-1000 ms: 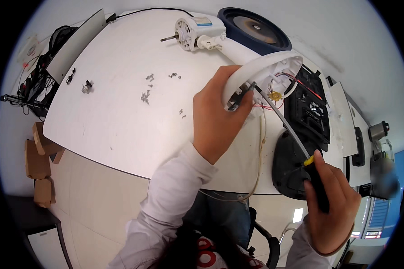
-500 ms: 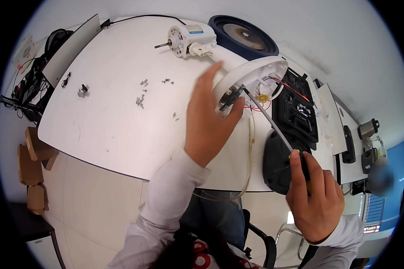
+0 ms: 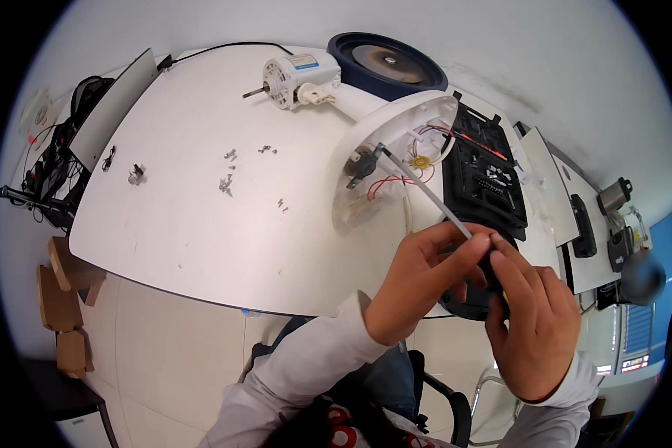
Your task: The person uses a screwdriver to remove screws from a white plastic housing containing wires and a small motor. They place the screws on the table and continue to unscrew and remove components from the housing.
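Observation:
A white round fan base (image 3: pixel 384 142) lies tilted on the white table (image 3: pixel 201 224), its underside open, with red and white wires and a black part inside. A long screwdriver (image 3: pixel 425 196) reaches from my hands into that black part. My right hand (image 3: pixel 534 325) grips the screwdriver's dark handle. My left hand (image 3: pixel 418 280) has its fingers on the shaft just ahead of the handle. A white fan motor (image 3: pixel 295 75) with a metal shaft lies at the far side, joined to the base's stem.
Several small screws (image 3: pixel 228 179) lie scattered mid-table. A black tool case (image 3: pixel 485 175) sits right of the base, a dark round disc (image 3: pixel 388 60) behind it. Cables and a flat grey panel (image 3: pixel 112 108) are at the far left. Cardboard boxes (image 3: pixel 60 299) stand on the floor.
My left hand has let go of the fan base's rim and come back to the screwdriver shaft near my right hand. The base now rests unheld.

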A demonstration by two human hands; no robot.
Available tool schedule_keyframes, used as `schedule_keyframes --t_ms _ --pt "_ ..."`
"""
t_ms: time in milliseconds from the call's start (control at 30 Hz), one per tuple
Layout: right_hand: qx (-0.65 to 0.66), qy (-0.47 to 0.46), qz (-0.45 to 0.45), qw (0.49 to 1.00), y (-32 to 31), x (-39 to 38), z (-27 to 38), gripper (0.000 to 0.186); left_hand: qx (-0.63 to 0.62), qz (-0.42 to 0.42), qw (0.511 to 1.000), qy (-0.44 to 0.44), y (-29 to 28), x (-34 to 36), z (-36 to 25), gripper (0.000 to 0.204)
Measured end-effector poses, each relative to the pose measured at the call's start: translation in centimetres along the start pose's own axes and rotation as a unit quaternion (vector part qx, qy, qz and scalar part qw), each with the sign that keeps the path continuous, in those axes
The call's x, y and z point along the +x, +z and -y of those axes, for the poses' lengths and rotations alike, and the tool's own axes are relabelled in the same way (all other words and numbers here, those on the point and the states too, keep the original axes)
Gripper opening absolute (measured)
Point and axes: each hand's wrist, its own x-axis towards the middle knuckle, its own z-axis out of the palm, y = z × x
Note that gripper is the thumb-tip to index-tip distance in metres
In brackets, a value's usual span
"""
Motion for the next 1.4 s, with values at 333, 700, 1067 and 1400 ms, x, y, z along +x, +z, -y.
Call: schedule_keyframes --t_ms 333,700,1067,1400 --pt "0.302 0.355 -0.247 0.849 3.4 -5.6 0.2 0.08 -0.057 -0.015 0.998 -0.007 1.3 1.2 0.4 0.035" --pt "0.253 0.357 -0.334 0.835 6.4 -5.0 2.3 0.072 -0.09 -0.026 0.996 -0.011 0.2 -0.1 0.7 0.039" --pt "0.255 0.233 -0.304 0.888 5.1 -5.4 1.5 0.059 -0.082 -0.004 0.996 -0.031 0.0 -0.8 1.2 0.044" --pt "0.132 0.127 -0.266 0.946 4.5 -5.6 0.3 0.047 -0.104 -0.022 0.993 -0.057 1.5 -1.8 0.8 0.052"
